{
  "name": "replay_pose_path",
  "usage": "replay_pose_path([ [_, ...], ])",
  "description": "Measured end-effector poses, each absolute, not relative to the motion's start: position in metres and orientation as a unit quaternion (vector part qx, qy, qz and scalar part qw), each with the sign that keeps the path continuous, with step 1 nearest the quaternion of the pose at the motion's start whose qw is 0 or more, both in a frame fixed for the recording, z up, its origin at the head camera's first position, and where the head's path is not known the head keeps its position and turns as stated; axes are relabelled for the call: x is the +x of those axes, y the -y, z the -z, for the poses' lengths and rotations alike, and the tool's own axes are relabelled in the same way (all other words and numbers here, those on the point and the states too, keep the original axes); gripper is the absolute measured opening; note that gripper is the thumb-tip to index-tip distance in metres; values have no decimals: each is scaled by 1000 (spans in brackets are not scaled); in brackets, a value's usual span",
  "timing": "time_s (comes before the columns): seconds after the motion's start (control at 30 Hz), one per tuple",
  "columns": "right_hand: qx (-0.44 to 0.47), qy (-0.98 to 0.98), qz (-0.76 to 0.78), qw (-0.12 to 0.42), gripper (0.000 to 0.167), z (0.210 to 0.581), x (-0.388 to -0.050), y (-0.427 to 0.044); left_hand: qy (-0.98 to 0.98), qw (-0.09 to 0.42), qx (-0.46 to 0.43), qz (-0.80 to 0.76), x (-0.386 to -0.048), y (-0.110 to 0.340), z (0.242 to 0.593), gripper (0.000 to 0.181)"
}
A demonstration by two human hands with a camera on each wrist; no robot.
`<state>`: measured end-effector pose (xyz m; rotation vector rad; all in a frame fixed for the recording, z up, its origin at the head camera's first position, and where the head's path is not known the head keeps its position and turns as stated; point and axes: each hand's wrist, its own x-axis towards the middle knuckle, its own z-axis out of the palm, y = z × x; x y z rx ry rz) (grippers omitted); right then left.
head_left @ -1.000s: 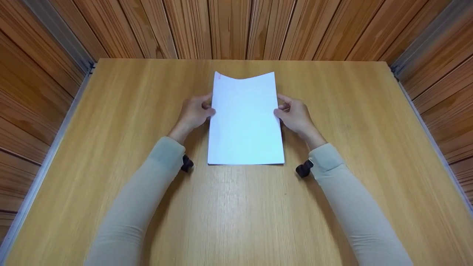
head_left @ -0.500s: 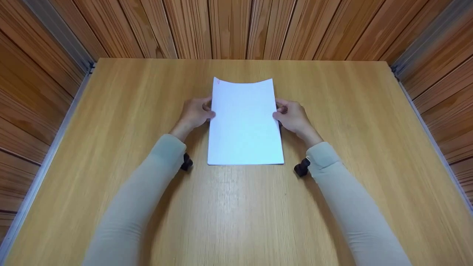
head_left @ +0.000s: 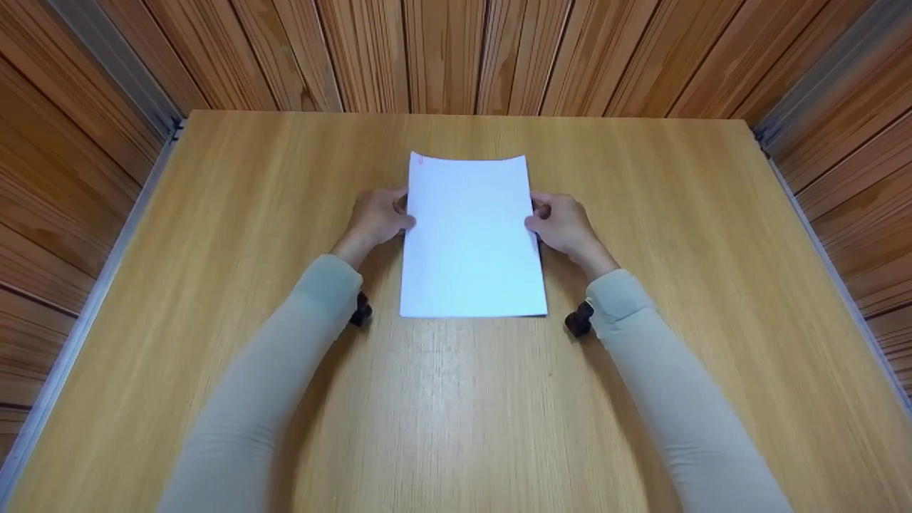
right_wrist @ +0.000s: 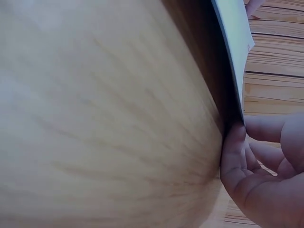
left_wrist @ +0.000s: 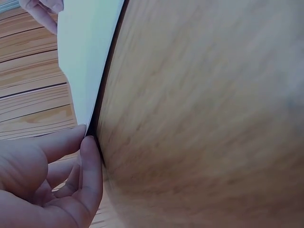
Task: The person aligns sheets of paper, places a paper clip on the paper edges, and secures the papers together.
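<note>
A white stack of paper point(head_left: 470, 242) lies lengthwise near the middle of the table, its far edge slightly bowed and its far corners raised. A small red mark shows at its far left corner. My left hand point(head_left: 376, 216) pinches the left edge between thumb and fingers. On the opposite side my right hand point(head_left: 565, 222) pinches the right edge in the same way. Both wrist views show the sheets point(left_wrist: 88, 52) between thumb and fingertips, with a dark gap under the paper point(right_wrist: 232, 52) on the right side. Fingers beneath the paper are partly hidden.
The light wooden table point(head_left: 456, 413) spreads around the paper on all sides. Wood-plank walls point(head_left: 442, 57) stand at the back and both sides, with grey metal strips at the corners. A small black camera point(head_left: 578, 319) sits at each wrist, beside the long sleeves.
The paper's far edge has come down and flattened, its bow now shallower. Both hands keep their pinch, and the right forearm has shifted slightly inward.
</note>
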<state>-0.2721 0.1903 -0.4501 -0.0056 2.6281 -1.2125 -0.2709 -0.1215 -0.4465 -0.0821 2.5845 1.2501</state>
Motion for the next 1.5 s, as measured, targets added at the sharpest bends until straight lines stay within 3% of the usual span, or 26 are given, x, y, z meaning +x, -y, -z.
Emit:
replay_pose_path([
  [0.3, -19, -911, 397, 112, 54, 450, -275, -189, -901, 135, -20, -413, -273, 121, 444, 67],
  [0.7, -32, -926, 362, 97, 24, 451, -276, -184, -901, 152, -40, -405, -274, 120, 441, 69],
  [0.9, -30, -929, 356, 96, 31, 449, -274, -182, -906, 148, -34, -395, -276, 121, 443, 68],
  [1.23, -39, -937, 335, 94, 14, 451, -277, -180, -904, 162, -35, -395, -279, 121, 443, 68],
  [1.5, -43, -945, 311, 90, 14, 452, -278, -178, -900, 165, -33, -401, -279, 122, 443, 68],
])
